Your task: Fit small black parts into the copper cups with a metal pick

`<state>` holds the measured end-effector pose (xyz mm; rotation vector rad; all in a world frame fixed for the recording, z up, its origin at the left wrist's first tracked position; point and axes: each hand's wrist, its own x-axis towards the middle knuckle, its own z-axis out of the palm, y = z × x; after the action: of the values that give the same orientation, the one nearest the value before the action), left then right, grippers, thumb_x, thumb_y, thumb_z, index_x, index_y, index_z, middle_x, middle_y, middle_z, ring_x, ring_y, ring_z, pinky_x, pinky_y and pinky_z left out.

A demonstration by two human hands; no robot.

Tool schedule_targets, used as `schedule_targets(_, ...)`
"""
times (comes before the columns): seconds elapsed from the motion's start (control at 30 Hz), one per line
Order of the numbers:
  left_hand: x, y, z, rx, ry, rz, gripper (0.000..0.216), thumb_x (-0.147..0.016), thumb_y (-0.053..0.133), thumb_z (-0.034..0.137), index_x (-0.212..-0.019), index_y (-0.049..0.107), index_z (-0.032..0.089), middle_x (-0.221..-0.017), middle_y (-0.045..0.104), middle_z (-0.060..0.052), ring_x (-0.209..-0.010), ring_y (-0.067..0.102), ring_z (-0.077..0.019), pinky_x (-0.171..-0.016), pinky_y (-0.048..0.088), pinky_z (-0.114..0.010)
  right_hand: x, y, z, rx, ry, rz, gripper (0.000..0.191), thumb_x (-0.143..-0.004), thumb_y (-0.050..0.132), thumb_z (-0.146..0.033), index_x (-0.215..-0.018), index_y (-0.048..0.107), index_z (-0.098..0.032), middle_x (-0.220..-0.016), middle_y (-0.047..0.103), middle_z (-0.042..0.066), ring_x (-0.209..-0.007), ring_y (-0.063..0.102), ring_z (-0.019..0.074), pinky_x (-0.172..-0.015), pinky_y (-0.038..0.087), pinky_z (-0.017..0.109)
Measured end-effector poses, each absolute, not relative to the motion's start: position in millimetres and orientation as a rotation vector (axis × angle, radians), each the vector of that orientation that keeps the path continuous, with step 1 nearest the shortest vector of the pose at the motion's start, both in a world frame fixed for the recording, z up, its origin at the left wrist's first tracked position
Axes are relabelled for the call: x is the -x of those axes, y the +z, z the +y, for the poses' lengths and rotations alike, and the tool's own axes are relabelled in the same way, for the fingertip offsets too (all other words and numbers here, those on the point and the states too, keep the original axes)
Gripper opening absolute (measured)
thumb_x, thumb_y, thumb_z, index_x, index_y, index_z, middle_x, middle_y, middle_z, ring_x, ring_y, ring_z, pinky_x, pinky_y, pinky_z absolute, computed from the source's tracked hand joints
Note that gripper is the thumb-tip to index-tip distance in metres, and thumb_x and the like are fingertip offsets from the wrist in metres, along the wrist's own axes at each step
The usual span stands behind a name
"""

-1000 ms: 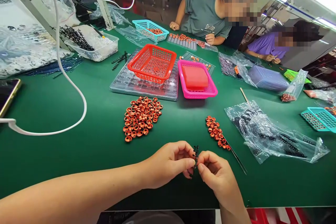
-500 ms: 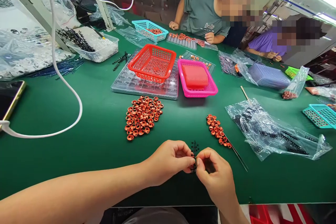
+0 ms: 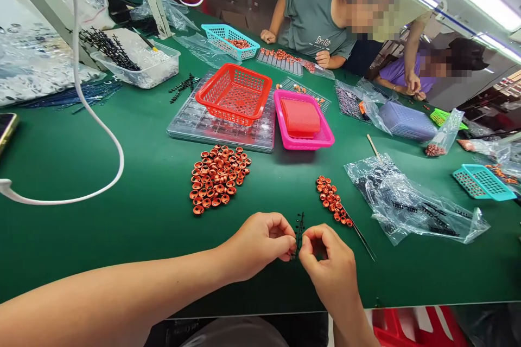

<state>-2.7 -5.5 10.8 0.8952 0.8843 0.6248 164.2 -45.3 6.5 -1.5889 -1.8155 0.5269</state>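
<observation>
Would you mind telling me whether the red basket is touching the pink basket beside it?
Apart. The head view shows a narrow strip of clear tray between the red basket and the pink basket.

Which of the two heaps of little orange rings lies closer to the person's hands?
The small heap of orange rings, strung out just beyond the right hand. The big heap lies farther up the green table, left of it.

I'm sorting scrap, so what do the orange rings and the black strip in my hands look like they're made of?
The orange rings look like metal with a coppery coating: they glint under the lamps, though glossy plastic is possible. The black strip, pinched between left hand and right hand, looks like matte moulded plastic, thin with small side prongs.
</observation>
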Motion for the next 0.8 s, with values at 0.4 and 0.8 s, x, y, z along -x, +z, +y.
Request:
schedule_targets(0.4, 5.4, 7.2, 0.6, -0.748, 0.667, 0.840, 0.017, -0.068, 0.063, 0.023, -0.070, 0.048, 0.015, -0.083, 0.067, -0.008, -0.080, 0.066, -0.0203, -0.069, 0.052, -0.030, -202.7, 3.4, -19.4, 1.807, 0.665, -1.973, 0.011, -0.082, 0.051, -0.022, -0.075, 0.059, -0.021, -0.068, 0.059, -0.002, -0.059, 0.053, 0.0126, -0.056, 0.041, 0.023)
schedule_targets(0.8, 6.4, 4.7, 5.8, -0.698, 0.644, 0.804, 0.013, -0.073, 0.061, 0.018, -0.074, 0.049, 0.013, -0.073, 0.068, -0.005, -0.066, 0.068, -0.0161, -0.065, 0.053, -0.029, -197.1, -2.9, -17.2, 1.801, 0.636, -1.984, 0.009, -0.081, 0.053, -0.021, -0.075, 0.060, -0.020, -0.069, 0.059, -0.001, -0.057, 0.049, 0.0125, -0.056, 0.038, 0.024)
